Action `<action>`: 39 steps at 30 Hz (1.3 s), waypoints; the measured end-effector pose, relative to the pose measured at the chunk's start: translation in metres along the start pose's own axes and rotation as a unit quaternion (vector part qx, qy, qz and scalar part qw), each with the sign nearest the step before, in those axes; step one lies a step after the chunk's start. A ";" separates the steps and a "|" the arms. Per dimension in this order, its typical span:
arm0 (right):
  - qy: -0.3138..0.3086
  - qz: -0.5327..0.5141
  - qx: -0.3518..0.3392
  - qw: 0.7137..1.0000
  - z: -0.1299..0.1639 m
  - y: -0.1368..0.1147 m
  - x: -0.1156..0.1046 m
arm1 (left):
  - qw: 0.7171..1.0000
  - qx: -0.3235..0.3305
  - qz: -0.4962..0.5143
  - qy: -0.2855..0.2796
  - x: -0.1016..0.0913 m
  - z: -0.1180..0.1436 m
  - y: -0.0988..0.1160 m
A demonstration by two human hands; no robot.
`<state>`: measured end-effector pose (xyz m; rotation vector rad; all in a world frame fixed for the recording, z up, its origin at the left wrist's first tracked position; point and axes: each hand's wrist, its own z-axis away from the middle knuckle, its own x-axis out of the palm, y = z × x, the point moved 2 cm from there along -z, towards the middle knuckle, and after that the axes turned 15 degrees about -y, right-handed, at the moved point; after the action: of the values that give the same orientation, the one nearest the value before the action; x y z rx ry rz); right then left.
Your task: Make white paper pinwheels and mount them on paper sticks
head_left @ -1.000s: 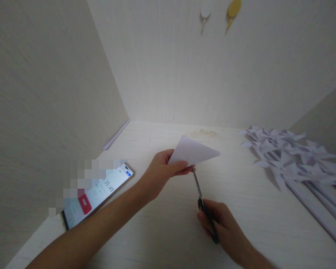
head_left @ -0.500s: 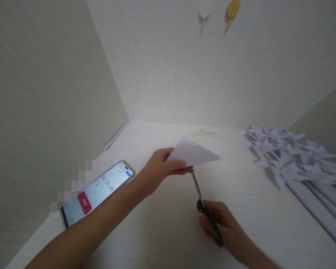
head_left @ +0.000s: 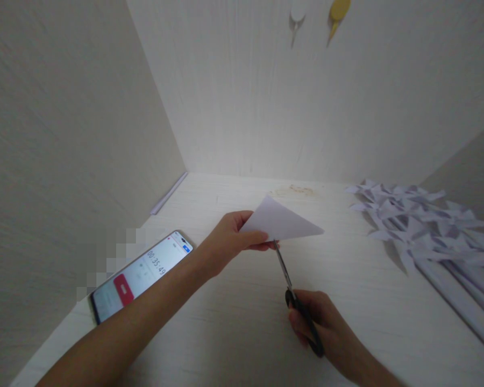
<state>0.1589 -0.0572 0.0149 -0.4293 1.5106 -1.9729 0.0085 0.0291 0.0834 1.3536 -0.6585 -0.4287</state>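
My left hand [head_left: 236,234] pinches a folded white paper triangle [head_left: 284,219] by its left part, thumb on top and fingers beneath. The triangle is held above the table, one corner pointing right and one pointing up. Black-handled scissors [head_left: 306,320] are gripped in my right hand [head_left: 320,317], lower down and to the right. Their metal blades point up and left, with the tips at the paper's lower edge beside my left fingers. Whether the blades have cut into the paper I cannot tell.
On the right lies a pile of white paper pinwheels [head_left: 419,226] with rolled paper sticks [head_left: 455,295]. A phone [head_left: 145,274] showing a timer rests at left, partly behind my forearm. A thin paper roll [head_left: 168,193] lies along the left wall. Two hooks hang on the back wall [head_left: 242,97].
The view has shifted slightly. The paper's free corner sits a little further right, while both hands keep their holds and the scissor tips stay at the lower edge.
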 end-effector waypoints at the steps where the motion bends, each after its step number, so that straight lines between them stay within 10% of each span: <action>1: -0.001 0.000 -0.001 1.000 0.000 0.000 0.000 | 1.000 0.000 -0.003 0.000 0.000 0.000 0.000; 29: 0.022 0.005 -0.040 0.999 -0.003 0.001 -0.001 | 0.996 0.043 -0.037 0.067 -0.011 -0.006 -0.007; 39: 0.193 0.121 -0.013 0.974 -0.007 -0.017 -0.064 | 0.988 0.053 -0.042 0.137 -0.026 -0.015 -0.033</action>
<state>0.1990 -0.0081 0.0357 0.1369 1.7300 -1.9162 0.0017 0.0503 0.0450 1.5111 -0.4025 -0.2698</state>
